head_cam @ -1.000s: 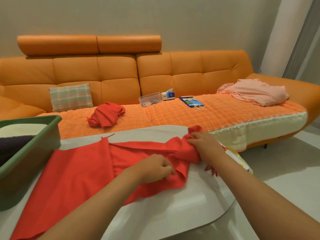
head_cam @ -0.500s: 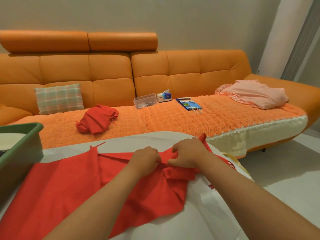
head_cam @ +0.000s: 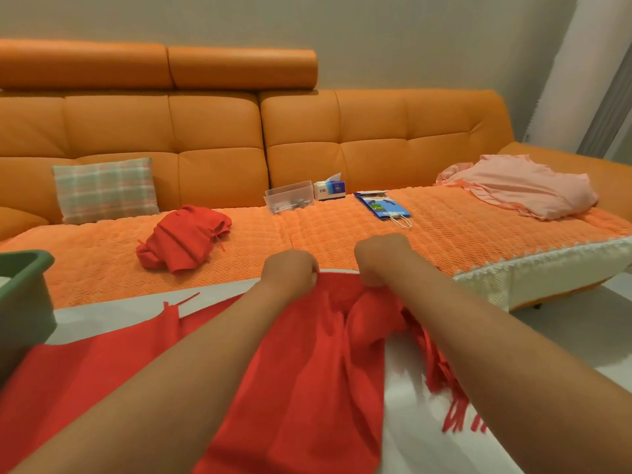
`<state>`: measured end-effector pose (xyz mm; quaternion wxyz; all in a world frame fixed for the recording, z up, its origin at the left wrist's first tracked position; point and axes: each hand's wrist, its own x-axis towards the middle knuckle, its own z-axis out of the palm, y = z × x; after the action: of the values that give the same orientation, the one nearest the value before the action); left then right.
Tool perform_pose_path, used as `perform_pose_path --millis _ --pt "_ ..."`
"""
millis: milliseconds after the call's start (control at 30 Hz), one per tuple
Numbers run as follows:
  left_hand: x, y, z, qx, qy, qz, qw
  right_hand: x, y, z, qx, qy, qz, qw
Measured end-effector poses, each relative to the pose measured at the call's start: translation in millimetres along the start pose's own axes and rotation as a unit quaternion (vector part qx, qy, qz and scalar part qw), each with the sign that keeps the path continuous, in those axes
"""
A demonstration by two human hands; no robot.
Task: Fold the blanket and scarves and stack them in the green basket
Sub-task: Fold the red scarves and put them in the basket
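– Orange leather sofa (head_cam: 219, 131) along the wall, white table (head_cam: 113, 313) pulled up in front of it, that was the whole setup from where I stood. So how far had they got?

– Honestly, not far. One red scarf (head_cam: 307, 388) lay over the table, flat on the left part, bunched and rumpled on the right. Left hand (head_cam: 290, 271) and right hand (head_cam: 379, 260) were both curled into fists at its far edge, close together, each pinching a bit of the cloth. Looked to me like the first fold was only getting lined up.

– And the rest?

– Second red scarf (head_cam: 184, 239) was a crumpled lump on the sofa seat, nobody touching it. Pink blanket (head_cam: 523, 189) was heaped at the right end of the sofa, not folded either. Green basket (head_cam: 24, 278) sat at the table's left end. Only a corner showed, with something pale inside, and I couldn't tell what. So I'd say three things left to fold and stack.

– What was the stuff like?

– Scarf looked soft, thin and matte, with a tasselled fringe (head_cam: 453, 417) trailing at the table's right side. Floppy, so corners would slip easily, I reckon. Blanket looked light, with a frilly edge. Sofa seat had a nubby quilted orange cover (head_cam: 342, 241). Basket looked like hard plastic with a rounded rim.
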<state>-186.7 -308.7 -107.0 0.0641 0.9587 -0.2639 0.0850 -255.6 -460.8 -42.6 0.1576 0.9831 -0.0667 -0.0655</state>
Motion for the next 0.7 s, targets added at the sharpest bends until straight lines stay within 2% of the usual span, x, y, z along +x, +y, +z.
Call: perform_pose_path --millis 100,167,200,267,333,367,467,567,633,700 --pt "10 -6 15 -0.019 0.022 -0.050 0.998 22 -9 13 -0.025 0.150 0.038 0.988" --pt "9 -10 30 -0.063 0.022 -0.074 0.995 29 -15 33 -0.042 0.205 0.034 0.977" --pt "6 -13 38 -0.088 0.013 -0.076 0.993 30 -17 46 -0.041 0.224 0.006 0.974" --pt "-2 -16 53 -0.125 -0.017 -0.055 0.990 29 -21 69 -0.008 0.247 -0.113 0.962" --pt "-12 -15 63 -0.126 -0.036 -0.032 0.991 20 -24 85 0.054 0.235 -0.217 0.946" --pt "-17 -14 66 -0.115 -0.034 -0.031 0.992 14 -24 91 0.073 0.211 -0.233 0.947" --pt "-35 -7 71 -0.082 0.022 -0.019 0.996 -8 -12 104 0.074 0.168 -0.211 0.960" --pt "-55 12 66 -0.094 0.066 0.044 0.992 -31 9 110 0.027 0.148 -0.179 0.972" --pt "-70 27 63 -0.090 0.029 0.066 0.993 -47 18 107 0.003 0.130 -0.153 0.980" --pt "-82 39 64 -0.056 -0.073 0.054 0.994 -62 24 106 0.003 0.101 -0.118 0.988"
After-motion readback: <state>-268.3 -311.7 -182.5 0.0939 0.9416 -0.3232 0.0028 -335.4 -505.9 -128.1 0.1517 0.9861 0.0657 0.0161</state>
